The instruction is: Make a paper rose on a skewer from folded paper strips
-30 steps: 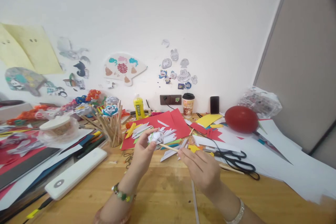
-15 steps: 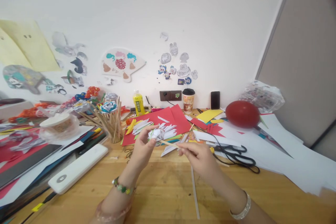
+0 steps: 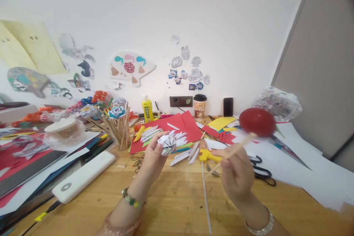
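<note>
At the far left of the wooden table (image 3: 171,206) we see a clutter of coloured paper, a clear tub (image 3: 64,129) and, nearer to us, a white flat case (image 3: 83,177). Just right of these stands a cup of wooden sticks (image 3: 119,132) topped with finished paper flowers.

Our left hand (image 3: 153,158) is closed around a white paper flower (image 3: 167,143), thumb and fingers pinching it from the sides so that the folded petals face us. It hangs above the near edge of the red paper sheet (image 3: 177,125), where loose white petal strips lie scattered.

Right of that a yellow piece (image 3: 208,155) lies on the table, and a pale thin strip (image 3: 205,191) runs toward us between the wrists.

Our right hand (image 3: 237,175) grips a thin wooden stick (image 3: 231,152), slanted up and to the right, its far tip blurred near the red balloon (image 3: 257,121). Stick and flower are well apart. Black scissors (image 3: 262,171) lie just beyond this hand.

We judge the step in hand to be mounting the flower on its stick. The next move would call for bringing the stick's end to the flower's centre and seating it straight, without crushing the petals.
</note>
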Action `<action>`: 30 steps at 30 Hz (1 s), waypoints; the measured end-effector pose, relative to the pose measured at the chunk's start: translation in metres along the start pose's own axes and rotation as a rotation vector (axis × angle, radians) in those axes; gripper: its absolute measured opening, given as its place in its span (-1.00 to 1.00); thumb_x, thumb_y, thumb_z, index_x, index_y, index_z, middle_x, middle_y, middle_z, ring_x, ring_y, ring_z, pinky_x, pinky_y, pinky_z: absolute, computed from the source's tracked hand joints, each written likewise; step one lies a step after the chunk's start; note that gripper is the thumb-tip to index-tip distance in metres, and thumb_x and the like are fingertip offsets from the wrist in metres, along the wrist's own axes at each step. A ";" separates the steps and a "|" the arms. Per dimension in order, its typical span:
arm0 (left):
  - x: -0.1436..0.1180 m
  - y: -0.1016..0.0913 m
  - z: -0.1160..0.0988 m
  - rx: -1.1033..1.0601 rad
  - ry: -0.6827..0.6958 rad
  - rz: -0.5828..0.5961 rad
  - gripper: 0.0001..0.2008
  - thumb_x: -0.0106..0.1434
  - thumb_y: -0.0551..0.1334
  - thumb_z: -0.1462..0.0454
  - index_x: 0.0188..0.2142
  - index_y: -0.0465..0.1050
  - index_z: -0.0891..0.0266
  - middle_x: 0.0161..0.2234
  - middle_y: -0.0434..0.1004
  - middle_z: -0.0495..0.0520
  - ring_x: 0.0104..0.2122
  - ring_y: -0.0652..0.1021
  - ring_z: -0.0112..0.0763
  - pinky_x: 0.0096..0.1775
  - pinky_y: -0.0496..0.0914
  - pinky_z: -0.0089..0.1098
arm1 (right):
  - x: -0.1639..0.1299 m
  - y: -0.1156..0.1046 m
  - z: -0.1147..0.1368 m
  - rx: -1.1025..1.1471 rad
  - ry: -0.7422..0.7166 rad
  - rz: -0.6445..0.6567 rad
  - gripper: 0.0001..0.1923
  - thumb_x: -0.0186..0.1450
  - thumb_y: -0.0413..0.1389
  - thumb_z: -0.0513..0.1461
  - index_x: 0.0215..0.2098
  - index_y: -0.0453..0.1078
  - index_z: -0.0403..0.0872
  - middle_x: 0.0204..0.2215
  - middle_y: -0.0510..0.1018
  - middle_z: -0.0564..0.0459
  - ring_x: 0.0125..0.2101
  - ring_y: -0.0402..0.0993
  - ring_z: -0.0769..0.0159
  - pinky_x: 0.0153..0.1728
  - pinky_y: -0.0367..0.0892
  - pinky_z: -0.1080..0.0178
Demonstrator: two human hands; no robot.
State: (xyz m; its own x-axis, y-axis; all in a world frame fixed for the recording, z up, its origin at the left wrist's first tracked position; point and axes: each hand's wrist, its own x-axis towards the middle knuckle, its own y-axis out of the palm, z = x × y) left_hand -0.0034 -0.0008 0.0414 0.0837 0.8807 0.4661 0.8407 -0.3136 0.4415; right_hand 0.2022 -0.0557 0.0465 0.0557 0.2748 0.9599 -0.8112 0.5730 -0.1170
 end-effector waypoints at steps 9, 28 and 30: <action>-0.002 0.001 0.002 -0.097 -0.105 -0.109 -0.58 -0.07 0.40 0.05 -0.25 0.45 0.19 -0.37 0.51 -0.01 -0.39 0.51 -0.46 -0.29 0.43 -0.44 | 0.000 0.004 0.006 0.605 0.465 -0.227 -0.85 0.33 0.00 -0.14 -0.31 0.34 -0.02 -0.50 0.47 0.10 -0.45 0.44 0.32 -0.40 0.34 0.22; -0.001 0.003 0.001 -0.079 -0.081 -0.165 -0.59 -0.07 0.40 0.07 -0.25 0.46 0.19 -0.41 0.47 -0.04 -0.42 0.49 -0.49 -0.31 0.46 -0.43 | -0.012 -0.005 0.002 0.550 0.149 0.060 -0.81 0.35 -0.08 -0.28 -0.16 0.34 -0.02 -0.33 0.53 -0.02 -0.24 0.48 0.17 -0.24 0.40 0.02; -0.001 0.003 0.000 -0.075 -0.078 -0.174 -0.58 -0.08 0.40 0.06 -0.25 0.45 0.19 -0.39 0.48 -0.04 -0.40 0.49 -0.48 -0.29 0.46 -0.41 | -0.012 -0.003 0.002 0.560 0.171 0.044 -0.80 0.35 -0.09 -0.26 -0.17 0.35 -0.02 -0.37 0.53 -0.02 -0.28 0.49 0.17 -0.25 0.40 0.00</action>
State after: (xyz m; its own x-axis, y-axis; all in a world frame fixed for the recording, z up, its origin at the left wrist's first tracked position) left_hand -0.0008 -0.0028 0.0421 -0.0157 0.9478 0.3184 0.8039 -0.1774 0.5678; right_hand 0.2032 -0.0624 0.0359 0.0701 0.4361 0.8972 -0.9963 0.0757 0.0411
